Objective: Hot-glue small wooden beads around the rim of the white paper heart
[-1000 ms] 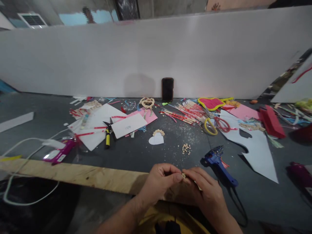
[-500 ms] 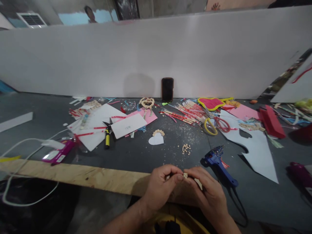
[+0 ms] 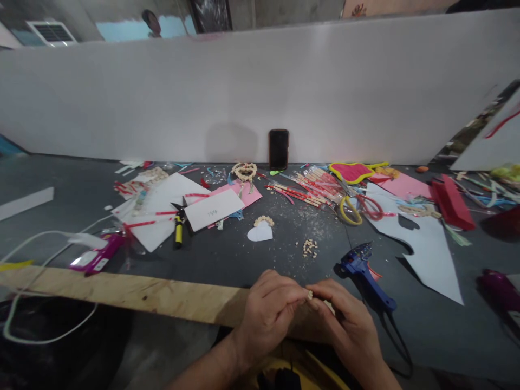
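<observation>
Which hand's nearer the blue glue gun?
Right. The right hand is just to the near-left of the blue glue gun, apart from it; the left hand is farther left, with the right hand's fingers between.

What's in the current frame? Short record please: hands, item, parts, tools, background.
left hand: fingertips at a small pale piece; exact grip unclear
right hand: pinching that piece between thumb and finger
loose pieces: small, pale, piled on the dark table beyond the hands
paper heart: white, pale pieces along part of its edge
blue glue gun: lying right of the loose pieces
scissors: yellow and red handles
phone: upright by the white panel
</observation>
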Tool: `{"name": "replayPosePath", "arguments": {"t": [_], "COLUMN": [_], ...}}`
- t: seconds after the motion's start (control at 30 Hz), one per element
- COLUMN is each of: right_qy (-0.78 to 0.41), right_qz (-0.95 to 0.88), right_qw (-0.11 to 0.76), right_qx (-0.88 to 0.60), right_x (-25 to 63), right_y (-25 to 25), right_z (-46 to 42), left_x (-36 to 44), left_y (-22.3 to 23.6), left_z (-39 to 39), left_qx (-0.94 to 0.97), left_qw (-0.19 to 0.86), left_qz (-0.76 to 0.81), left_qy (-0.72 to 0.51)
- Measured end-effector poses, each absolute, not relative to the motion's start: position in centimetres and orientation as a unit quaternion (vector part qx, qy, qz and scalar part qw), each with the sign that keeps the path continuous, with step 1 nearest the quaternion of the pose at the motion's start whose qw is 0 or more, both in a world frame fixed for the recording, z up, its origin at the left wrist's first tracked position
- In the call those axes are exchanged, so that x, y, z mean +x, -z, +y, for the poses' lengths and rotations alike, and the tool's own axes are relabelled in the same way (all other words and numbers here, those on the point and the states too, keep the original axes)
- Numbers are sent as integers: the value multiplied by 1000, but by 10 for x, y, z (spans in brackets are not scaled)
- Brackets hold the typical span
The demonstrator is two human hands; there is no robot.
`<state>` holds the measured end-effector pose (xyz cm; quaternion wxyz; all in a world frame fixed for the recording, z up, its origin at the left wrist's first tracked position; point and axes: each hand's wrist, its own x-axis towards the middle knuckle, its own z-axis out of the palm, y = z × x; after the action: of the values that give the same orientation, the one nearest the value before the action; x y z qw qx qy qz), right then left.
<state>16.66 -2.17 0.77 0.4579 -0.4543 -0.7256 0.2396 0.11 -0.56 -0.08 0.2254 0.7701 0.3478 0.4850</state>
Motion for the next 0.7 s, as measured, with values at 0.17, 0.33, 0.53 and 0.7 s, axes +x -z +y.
{"name": "replayPosePath", "arguments": {"t": [0.17, 0.33, 0.53, 0.7], "right_qy": [-232, -240, -209, -168], "right_qz": [-734, -742, -745, -753], "right_qw": [449, 440, 440, 436], "right_qx": [-453, -445, -456, -463], "right_x": [166, 166, 166, 168], "right_y": [-9, -10, -7, -4], "right_z": [-22, -22, -21, -21], "left_x": [-1, -4, -2, 1], "left_y": [-1, -2, 1, -2], "left_z": [-7, -7, -8, -6], "left_qx": [777, 789, 788, 671], "left_qw": [219, 204, 196, 390], "left_qz": [340, 329, 355, 469], "left_qy": [-483, -477, -463, -423]}}
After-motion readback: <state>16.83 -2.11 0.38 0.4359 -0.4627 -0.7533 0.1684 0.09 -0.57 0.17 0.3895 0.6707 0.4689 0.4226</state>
